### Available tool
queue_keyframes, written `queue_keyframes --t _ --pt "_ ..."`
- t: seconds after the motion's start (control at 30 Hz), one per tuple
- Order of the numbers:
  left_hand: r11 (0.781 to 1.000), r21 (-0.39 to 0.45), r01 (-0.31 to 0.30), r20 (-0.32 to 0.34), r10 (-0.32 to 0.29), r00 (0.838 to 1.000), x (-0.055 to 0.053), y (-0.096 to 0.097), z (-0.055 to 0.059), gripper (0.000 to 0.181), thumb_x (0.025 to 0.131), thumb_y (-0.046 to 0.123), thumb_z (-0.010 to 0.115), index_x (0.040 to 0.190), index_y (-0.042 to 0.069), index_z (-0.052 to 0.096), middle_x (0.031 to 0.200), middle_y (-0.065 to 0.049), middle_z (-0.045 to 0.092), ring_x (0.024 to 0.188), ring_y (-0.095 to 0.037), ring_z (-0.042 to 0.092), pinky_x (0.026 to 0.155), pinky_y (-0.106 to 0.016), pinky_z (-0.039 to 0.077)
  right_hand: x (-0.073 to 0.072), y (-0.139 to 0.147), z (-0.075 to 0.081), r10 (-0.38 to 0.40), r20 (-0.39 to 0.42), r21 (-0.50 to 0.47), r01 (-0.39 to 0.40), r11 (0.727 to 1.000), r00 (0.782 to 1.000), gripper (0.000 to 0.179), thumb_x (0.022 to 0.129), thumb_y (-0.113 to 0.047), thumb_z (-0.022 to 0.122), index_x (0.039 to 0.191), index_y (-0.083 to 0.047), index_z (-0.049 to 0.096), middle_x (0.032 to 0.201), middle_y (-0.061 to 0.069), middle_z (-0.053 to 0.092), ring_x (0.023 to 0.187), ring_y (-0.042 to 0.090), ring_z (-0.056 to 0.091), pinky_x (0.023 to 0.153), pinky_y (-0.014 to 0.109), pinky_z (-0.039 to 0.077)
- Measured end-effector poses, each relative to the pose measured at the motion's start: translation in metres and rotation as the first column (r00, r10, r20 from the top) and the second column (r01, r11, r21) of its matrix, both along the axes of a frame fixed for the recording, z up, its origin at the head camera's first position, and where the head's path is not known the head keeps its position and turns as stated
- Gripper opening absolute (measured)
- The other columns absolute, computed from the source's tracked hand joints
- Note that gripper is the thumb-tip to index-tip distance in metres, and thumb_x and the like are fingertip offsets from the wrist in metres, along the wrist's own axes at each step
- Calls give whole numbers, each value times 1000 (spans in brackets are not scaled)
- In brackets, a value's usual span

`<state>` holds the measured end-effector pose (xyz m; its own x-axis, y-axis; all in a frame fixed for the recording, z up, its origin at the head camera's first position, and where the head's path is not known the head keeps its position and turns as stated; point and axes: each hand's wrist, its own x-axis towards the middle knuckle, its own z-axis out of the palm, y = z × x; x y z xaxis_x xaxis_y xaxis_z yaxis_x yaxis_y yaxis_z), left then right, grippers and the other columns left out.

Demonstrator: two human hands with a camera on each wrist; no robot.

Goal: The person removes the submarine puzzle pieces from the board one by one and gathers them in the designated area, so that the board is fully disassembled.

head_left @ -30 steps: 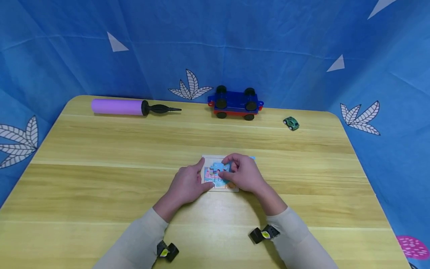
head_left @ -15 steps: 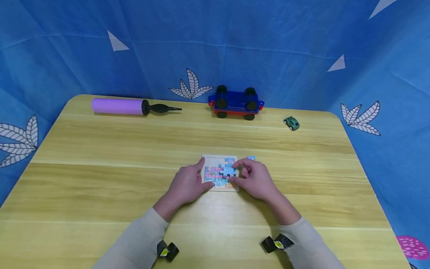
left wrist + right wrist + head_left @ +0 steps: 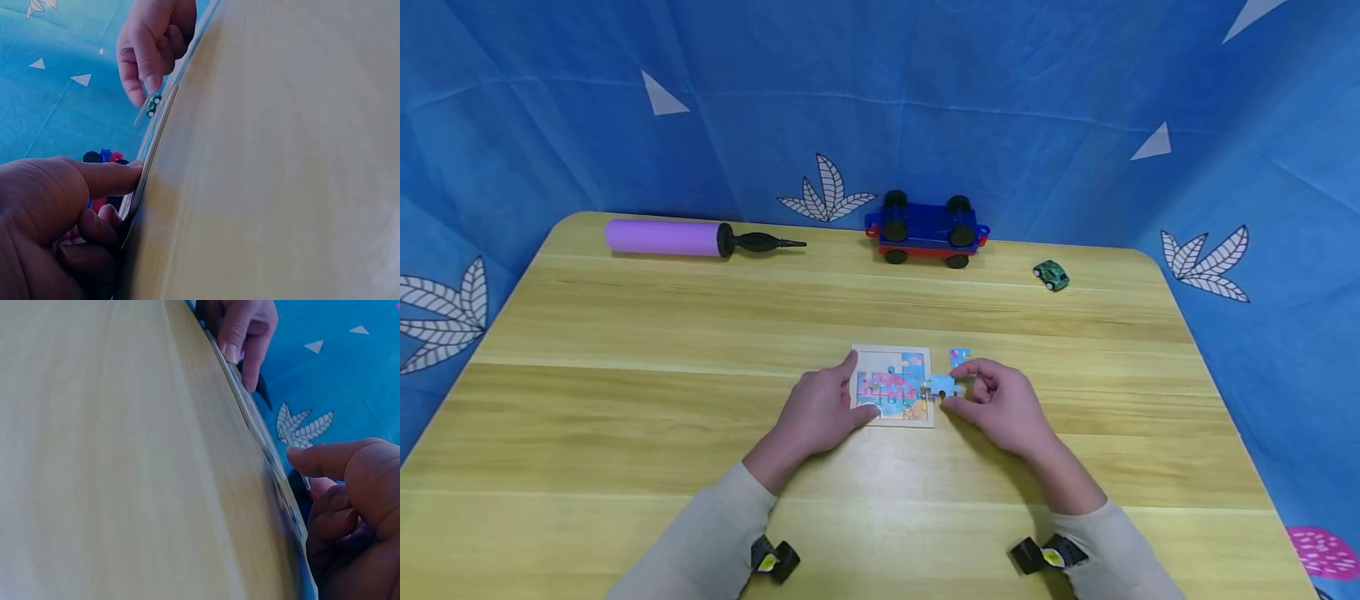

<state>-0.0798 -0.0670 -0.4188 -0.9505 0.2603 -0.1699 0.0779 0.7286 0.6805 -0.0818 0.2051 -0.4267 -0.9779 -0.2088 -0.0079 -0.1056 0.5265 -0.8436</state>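
Observation:
A shallow jigsaw puzzle board [image 3: 891,422] with a pale frame lies on the table, partly filled with pink, blue and orange pieces. Its upper left area is bare. My left hand [image 3: 822,410] grips the board's left side, thumb at the near edge and fingers along the left edge. My right hand [image 3: 1000,406] pinches a light blue puzzle piece [image 3: 942,385] between thumb and forefinger, at the board's right edge. In the left wrist view the left thumb [image 3: 112,179] presses on the board's edge. Another blue puzzle piece [image 3: 959,356] lies just beyond the right hand.
Along the back of the wooden table [image 3: 700,325] lie a purple hand pump [image 3: 662,238], a blue and red toy wagon [image 3: 928,229] with its black wheels up, and a small green toy car [image 3: 1051,275]. A blue cloth [image 3: 962,100] hangs behind.
My right hand has moved right with the light blue piece, from over the middle of the board to its right edge. The left hand stays on the board.

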Motion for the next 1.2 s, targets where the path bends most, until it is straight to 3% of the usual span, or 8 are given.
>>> queue_keyframes --t 0.47,0.83,1.2 --pt "1000 2 -15 18 15 1000 0 0 0 91 83 34 83 151 -4 37 56 2 50 47 -12 41 48 -31 33 0 35 -2 -80 -1 47 80 996 997 28 81 -10 85 104 -6 69 64 0 39 56 12 35 62 27 37" --pt "1000 0 -11 16 11 1000 0 0 -1 91 83 34 83 151 -3 37 56 2 49 47 -12 40 48 -30 32 -15 53 -3 -81 -74 85 87 993 994 28 82 -9 84 105 -4 69 62 0 37 53 10 34 62 26 37" --pt "1000 -9 -11 21 11 1000 -1 0 -1 90 83 35 83 152 -2 37 59 2 50 49 -12 42 49 -30 33 -28 63 -6 -108 -35 98 111 989 994 28 84 -10 82 107 -3 69 62 2 38 54 11 35 61 28 36"
